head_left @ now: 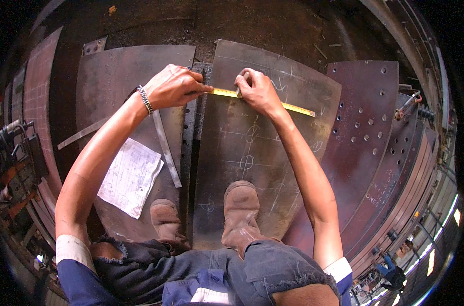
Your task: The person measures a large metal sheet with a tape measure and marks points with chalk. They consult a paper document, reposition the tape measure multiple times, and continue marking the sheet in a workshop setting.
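Observation:
A yellow measuring tape (299, 109) lies as a flat strip across a dark steel plate (224, 168) marked with chalk lines and circled crosses. My left hand (177, 86) is closed at the tape's left end, by the plate's left edge, with thumb and forefinger pinched there. My right hand (258, 92) rests over the middle of the tape, fingers curled. Something small and greyish shows by its fingertips, too hidden to name. The tape's far end sticks out to the right beyond my right wrist.
Marked paper sheets (130, 176) lie on the left plate (132, 66), beside narrow metal strips (165, 148). My boots (241, 209) stand on the plates, with a dark gap (192, 153) between them. Plates with drilled holes (362, 102) lie at right. Clamps (10, 137) sit far left.

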`<state>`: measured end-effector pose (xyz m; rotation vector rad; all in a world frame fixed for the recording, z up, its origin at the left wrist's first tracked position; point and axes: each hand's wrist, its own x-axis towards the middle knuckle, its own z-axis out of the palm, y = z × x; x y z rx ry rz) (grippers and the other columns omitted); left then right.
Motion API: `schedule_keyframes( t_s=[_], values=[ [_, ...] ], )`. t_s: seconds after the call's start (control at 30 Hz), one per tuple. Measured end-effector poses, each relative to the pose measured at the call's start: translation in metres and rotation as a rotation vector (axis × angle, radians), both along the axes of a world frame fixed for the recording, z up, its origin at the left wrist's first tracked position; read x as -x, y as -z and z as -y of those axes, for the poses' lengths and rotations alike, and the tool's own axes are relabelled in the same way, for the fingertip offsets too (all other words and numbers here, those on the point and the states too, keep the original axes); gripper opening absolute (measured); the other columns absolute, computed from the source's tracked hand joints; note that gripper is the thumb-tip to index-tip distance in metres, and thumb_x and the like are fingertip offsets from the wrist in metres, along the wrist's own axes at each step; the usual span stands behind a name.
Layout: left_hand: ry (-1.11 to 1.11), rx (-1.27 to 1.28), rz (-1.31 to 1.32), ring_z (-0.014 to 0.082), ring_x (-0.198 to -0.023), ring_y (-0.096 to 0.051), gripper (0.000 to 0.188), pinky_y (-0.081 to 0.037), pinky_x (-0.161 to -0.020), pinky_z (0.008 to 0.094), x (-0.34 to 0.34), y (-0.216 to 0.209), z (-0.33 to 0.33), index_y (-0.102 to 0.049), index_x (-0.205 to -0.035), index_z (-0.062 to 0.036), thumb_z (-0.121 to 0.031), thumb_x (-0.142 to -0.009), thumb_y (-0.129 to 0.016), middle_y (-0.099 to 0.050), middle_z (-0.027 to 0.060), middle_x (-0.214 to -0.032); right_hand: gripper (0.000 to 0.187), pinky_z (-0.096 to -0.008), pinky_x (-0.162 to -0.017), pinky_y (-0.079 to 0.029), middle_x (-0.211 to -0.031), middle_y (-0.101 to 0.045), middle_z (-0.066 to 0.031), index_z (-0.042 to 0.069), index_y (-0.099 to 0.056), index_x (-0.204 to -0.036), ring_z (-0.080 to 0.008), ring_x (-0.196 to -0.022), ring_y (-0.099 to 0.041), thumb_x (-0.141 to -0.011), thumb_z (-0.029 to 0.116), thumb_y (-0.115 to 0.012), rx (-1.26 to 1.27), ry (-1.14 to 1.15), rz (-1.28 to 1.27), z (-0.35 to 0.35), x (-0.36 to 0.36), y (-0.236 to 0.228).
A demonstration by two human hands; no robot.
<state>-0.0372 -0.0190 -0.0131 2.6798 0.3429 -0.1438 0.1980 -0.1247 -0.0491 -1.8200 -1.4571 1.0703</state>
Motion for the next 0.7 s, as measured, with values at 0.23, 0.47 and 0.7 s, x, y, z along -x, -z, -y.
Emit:
schedule_keyframes(
  t_s=[0.23, 0.47, 0.7],
  values=[
    [-0.004, 0.006, -0.022, 0.0275, -0.073, -0.064, 0.037, -0.053, -0.066, 0.0397, -0.002, -0.003, 0.0, -0.069, -0.122, -0.0212, -0.018, -0.086, -0.065, -0.06, 0.0063, -0.083, 0.016, -0.0393, -0.056, -0.049, -0.072, -0.067, -0.0174, 0.002, -0.059, -0.099, -0.0315, -0.064, -0.068, -0.1, 0.018, -0.055, -0.413, 0.255, 0.097, -0.003, 0.006, -0.013],
    [-0.022, 0.028, 0.016, 0.0288, -0.071, -0.064, 0.031, -0.053, -0.065, 0.0405, -0.001, -0.003, 0.0, -0.072, -0.117, -0.0196, -0.019, -0.087, -0.066, -0.061, 0.0074, -0.079, 0.023, -0.0328, -0.058, -0.049, -0.072, -0.067, -0.0082, 0.003, -0.063, -0.09, -0.0156, -0.063, -0.065, -0.101, 0.022, -0.057, -0.34, 0.467, 0.083, 0.035, -0.033, -0.025],
    [-0.046, 0.054, 0.029, 0.0233, -0.066, -0.064, 0.027, -0.052, -0.062, 0.0367, -0.006, -0.011, -0.002, -0.074, -0.113, -0.0179, -0.016, -0.087, -0.068, -0.065, 0.005, -0.077, 0.023, -0.0411, -0.069, -0.048, -0.086, -0.059, -0.0154, -0.002, -0.059, -0.088, -0.0324, -0.078, -0.062, -0.101, 0.015, -0.05, -0.404, 0.432, 0.34, 0.083, -0.083, -0.034]
  ],
)
